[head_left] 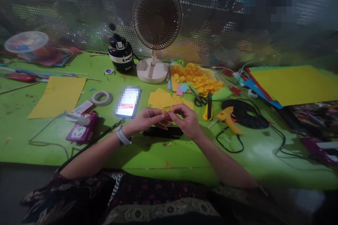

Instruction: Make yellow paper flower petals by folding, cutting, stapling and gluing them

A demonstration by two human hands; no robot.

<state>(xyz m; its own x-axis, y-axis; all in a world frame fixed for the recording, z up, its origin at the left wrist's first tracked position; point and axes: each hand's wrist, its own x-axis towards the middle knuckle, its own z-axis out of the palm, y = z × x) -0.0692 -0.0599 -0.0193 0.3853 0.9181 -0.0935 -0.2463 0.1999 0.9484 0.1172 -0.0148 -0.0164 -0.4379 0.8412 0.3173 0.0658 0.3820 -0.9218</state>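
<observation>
Left hand (149, 117) and right hand (187, 119) pinch a yellow piece (167, 111), unfinished, I judge. Orange heap (199, 76) behind: probably done (can't count from here). Flat paper (160, 97): apparently unworked.

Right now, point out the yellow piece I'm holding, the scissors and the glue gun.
Yellow piece (167, 111), head view: its visible middle.
Scissors (197, 97), head view: between blades and handles.
Glue gun (227, 116), head view: middle of its yellow body.
</observation>
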